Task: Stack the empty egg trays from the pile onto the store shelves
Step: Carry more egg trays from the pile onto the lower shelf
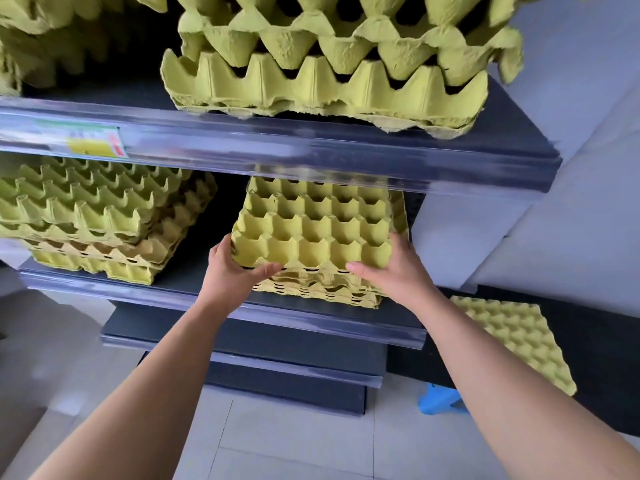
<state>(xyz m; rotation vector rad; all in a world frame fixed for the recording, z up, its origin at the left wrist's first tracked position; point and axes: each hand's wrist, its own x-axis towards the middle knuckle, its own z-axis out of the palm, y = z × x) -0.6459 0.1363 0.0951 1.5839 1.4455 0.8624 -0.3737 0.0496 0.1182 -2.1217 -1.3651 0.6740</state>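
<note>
Dark store shelves [194,282] along grey wall, yellow egg trays stacked everywhere. Gripping top tray [313,233] at front right of middle shelf, left hand [235,268] and right hand [394,268] each closed on a front corner, settling onto stack [318,289]. Next, probably: squaring edges, letting go, reaching for leftover tray [516,341] low right.

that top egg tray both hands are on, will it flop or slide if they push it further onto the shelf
The top egg tray looks like moulded pulp, so probably light and fairly stiff, though its ragged edges may crumple. It sits nested on the stack, so a push may drag the trays beneath. Left hand and right hand hold opposite sides, which should limit twisting.
</note>
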